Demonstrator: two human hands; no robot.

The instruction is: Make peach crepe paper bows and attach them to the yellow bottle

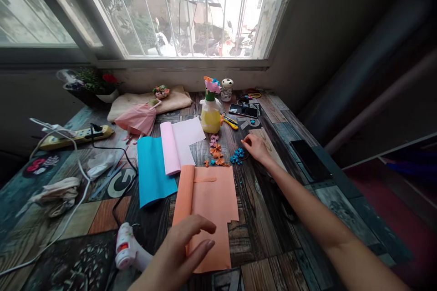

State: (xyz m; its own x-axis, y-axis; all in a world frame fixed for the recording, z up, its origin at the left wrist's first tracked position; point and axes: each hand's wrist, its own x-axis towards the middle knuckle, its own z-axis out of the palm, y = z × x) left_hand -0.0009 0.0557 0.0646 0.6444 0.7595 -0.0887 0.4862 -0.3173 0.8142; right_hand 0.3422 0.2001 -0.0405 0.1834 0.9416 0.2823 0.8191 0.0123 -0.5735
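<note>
My left hand [182, 248] hovers over the near part of an orange crepe paper sheet [215, 209], thumb and fingers apart and holding nothing. The sheet is partly unrolled, with a narrow orange strip [205, 179] lying on it. Out to the right, my right hand [256, 148] is low over the table with its fingertips pinched together; what they hold, if anything, is too small to make out. Just left of it sit blue paper flowers [237, 156]. Orange paper flowers [216, 150] and a pink paper flower [214, 139] lie in a row beyond the sheet.
A blue paper roll [153, 170] and a pink roll [169, 148] lie left. Behind stands a bottle of yellow liquid [210, 118], near a yellow cutter [230, 122]. A glue gun [128, 250], cables and a power strip [78, 138] occupy the left; phones [309, 159] [243, 110] lie right.
</note>
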